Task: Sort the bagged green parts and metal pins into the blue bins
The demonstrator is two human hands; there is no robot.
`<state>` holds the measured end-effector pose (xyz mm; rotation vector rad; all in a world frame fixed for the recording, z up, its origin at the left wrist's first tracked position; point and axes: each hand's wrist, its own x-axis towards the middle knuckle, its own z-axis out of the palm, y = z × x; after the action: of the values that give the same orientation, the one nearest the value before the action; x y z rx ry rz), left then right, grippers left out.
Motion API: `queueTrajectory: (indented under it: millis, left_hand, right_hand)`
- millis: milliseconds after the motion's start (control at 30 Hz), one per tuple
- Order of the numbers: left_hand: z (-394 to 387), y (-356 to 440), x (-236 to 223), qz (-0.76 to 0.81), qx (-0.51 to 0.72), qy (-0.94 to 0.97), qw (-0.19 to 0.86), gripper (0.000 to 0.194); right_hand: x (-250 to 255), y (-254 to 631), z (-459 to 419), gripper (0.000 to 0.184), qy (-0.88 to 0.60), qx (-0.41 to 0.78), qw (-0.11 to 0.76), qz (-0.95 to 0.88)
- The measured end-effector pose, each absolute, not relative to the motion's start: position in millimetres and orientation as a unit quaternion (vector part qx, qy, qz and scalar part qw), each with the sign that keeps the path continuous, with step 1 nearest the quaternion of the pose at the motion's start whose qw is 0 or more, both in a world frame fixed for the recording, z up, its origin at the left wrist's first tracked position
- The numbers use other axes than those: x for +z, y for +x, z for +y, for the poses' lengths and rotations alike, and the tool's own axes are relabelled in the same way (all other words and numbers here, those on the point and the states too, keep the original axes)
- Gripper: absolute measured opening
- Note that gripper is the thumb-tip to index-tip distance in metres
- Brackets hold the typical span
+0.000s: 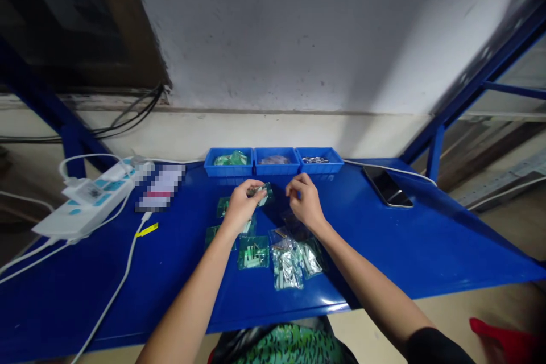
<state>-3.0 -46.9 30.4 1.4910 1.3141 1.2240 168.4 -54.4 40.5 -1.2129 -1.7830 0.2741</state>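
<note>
My left hand [247, 199] pinches a small green-tinted plastic bag [266, 194] with pale pieces inside, held a little above the table. To its right, my right hand [302, 196] is closed with its fingers curled; whatever they hold, if anything, is hidden. Between my forearms lie several more bags: a green one [253, 253] with white pieces and screws, a clear one [286, 264] full of white pieces, and another [312, 257] beside it. A few green bags are partly covered by my left forearm.
Three blue bins stand in a row at the back: a left bin [229, 170] of green bags, a middle bin [277, 169], and a right bin [321, 168] of metal pieces. A phone [388, 186] lies right. A power strip [91, 199] and white cable [123, 278] occupy the left.
</note>
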Motion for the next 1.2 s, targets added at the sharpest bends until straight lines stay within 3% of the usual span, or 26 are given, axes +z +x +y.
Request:
queueTrajectory:
  millis: [100, 167, 233, 300, 467, 567, 667, 800, 967, 1067, 1200]
  left_hand:
    - [-46.8, -2.3, 30.6, 0.482, 0.532, 0.578, 0.389, 0.014]
    - [-50.2, 0.4, 33.8, 0.457, 0.546, 0.616, 0.335, 0.009]
    - [-56.2, 4.8, 38.4, 0.435, 0.534, 0.681, 0.25, 0.009]
    - [-63.0, 9.9, 42.1, 0.412, 0.5, 0.744, 0.164, 0.016]
    - [-73.7, 19.2, 44.3, 0.392, 0.421, 0.815, 0.071, 0.017]
    - [-74.6, 20.6, 44.9, 0.422, 0.444, 0.784, 0.096, 0.014]
    - [-72.0, 19.5, 44.4, 0.469, 0.478, 0.716, 0.197, 0.018]
    - [-65.0, 17.0, 39.9, 0.514, 0.504, 0.587, 0.372, 0.039]
    - [-58.8, 14.7, 38.5, 0.439, 0.556, 0.457, 0.538, 0.034]
    - [-56.7, 13.4, 38.2, 0.437, 0.58, 0.455, 0.516, 0.027]
    - [-58.8, 14.6, 36.3, 0.478, 0.581, 0.558, 0.35, 0.019]
  right_hand:
    - [41.6, 166.3, -54.7, 0.013, -0.503, 0.231, 0.494, -0.67]
    - [44.2, 161.7, -57.3, 0.008, -0.473, 0.402, 0.485, -0.616]
    - [47.1, 156.3, -60.1, 0.022, -0.412, 0.565, 0.487, -0.524]
    - [48.5, 152.0, -61.3, 0.032, -0.374, 0.631, 0.519, -0.44]
    - [42.4, 152.4, -55.6, 0.048, -0.416, 0.576, 0.597, -0.373]
    - [38.8, 155.7, -52.1, 0.037, -0.421, 0.532, 0.624, -0.387]
    - [38.3, 156.4, -52.3, 0.02, -0.403, 0.493, 0.633, -0.44]
    - [40.5, 154.1, -59.2, 0.005, -0.382, 0.38, 0.627, -0.563]
    - [44.2, 153.1, -69.5, 0.012, -0.424, 0.153, 0.587, -0.673]
    - [43.4, 153.5, -70.2, 0.016, -0.462, 0.114, 0.56, -0.679]
    - [38.7, 155.0, -63.9, 0.028, -0.504, 0.155, 0.529, -0.665]
